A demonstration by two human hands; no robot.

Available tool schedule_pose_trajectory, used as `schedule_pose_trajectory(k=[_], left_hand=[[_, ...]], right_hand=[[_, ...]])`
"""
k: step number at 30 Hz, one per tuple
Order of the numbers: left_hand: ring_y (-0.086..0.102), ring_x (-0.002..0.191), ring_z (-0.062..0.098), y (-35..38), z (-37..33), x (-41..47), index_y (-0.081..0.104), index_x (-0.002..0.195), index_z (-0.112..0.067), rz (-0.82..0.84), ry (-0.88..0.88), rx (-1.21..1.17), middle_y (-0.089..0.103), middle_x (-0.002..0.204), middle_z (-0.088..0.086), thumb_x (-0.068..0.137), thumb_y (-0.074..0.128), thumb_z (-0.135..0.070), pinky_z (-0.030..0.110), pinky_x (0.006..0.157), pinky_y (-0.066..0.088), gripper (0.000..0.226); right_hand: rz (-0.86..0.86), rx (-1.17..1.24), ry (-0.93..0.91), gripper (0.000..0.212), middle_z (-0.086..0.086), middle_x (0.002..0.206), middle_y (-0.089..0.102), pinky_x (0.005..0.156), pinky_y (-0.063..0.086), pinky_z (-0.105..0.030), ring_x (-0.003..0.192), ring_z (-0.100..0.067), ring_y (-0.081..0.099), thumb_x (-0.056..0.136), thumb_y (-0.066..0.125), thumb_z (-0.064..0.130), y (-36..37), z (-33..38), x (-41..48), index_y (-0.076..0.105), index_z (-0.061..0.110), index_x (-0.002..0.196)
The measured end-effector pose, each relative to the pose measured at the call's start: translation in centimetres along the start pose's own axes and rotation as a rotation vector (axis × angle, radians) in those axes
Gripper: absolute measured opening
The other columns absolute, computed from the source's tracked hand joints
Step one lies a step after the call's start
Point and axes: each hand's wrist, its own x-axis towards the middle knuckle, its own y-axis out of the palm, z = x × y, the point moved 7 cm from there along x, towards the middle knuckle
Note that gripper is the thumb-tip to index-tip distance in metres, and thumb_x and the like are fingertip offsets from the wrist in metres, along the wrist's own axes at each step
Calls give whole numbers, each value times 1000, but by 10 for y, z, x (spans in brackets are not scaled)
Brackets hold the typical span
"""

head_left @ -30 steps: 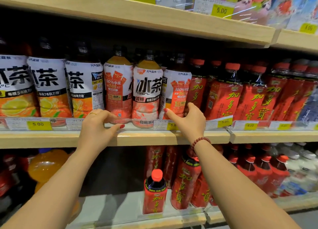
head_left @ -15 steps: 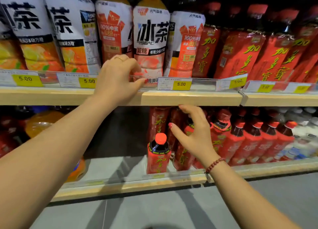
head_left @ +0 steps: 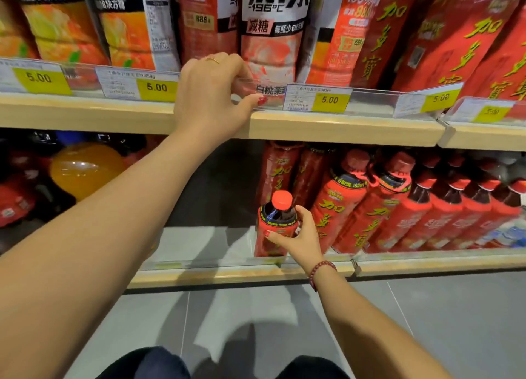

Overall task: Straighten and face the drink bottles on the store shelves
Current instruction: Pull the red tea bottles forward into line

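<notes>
Small red bottle (head_left: 271, 236), red cap, dark drink showing at the neck, stands upright at the front of the lower shelf (head_left: 199, 276), just left of a row of taller red bottles (head_left: 350, 208). Right hand (head_left: 299, 237) wraps its shoulder, thumb across the front. Left hand (head_left: 210, 94) hooks its fingers over the clear price rail (head_left: 370, 101) on the upper shelf (head_left: 341, 128), thumb on the rail front, just below a peach tea bottle (head_left: 273, 37). Orange drink bottle (head_left: 85, 168) sits at far left, lower shelf.

The small bottle (head_left: 269, 243) has a red cap and red label, the neighbouring bottles (head_left: 341, 208) red with gold characters, the price tags (head_left: 330, 99) yellow, the shelf edge (head_left: 341, 128) pale wood, the bracelet (head_left: 323, 268) dark-red beads.
</notes>
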Motion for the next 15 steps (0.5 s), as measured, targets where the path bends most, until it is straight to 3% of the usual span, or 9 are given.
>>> schedule_pose_trajectory(k=[4, 8, 11, 13, 15], left_hand=[[60, 80, 18, 0, 2, -2, 61, 87, -16, -34, 21, 7, 67, 83, -1, 79, 69, -39, 36, 80, 42, 26], [59, 82, 18, 0, 2, -2, 62, 90, -15, -54, 44, 28, 67, 86, -1, 80, 66, -40, 33, 81, 37, 27], [58, 83, 16, 1, 3, -4, 61, 92, -15, -68, 54, 40, 66, 86, -3, 81, 65, -41, 29, 81, 34, 28], [57, 83, 15, 1, 3, -4, 61, 92, -15, -79, 56, 38, 66, 85, -4, 81, 64, -42, 28, 81, 32, 29], [56, 83, 15, 1, 3, -5, 61, 91, -15, -88, 59, 43, 66, 85, -4, 81, 64, -42, 27, 80, 31, 29]], right_hand=[[84, 98, 58, 120, 1, 145, 34, 113, 36, -40, 132, -16, 40, 61, 90, 10, 16, -12, 5, 10, 18, 151], [75, 112, 80, 120, -5, 147, 37, 112, 37, -43, 133, -20, 42, 61, 88, 1, 16, -21, 16, 11, 15, 151], [93, 138, 108, 124, 0, 139, 42, 104, 42, -35, 125, -17, 47, 60, 88, -3, 17, -30, 22, 7, 17, 152], [119, 140, 102, 117, 0, 133, 50, 100, 46, -36, 119, -17, 53, 58, 87, -5, 17, -35, 25, 17, 18, 150], [133, 111, 92, 98, -2, 122, 61, 96, 51, -39, 111, -18, 61, 57, 87, -6, 16, -39, 29, 38, 21, 137]])
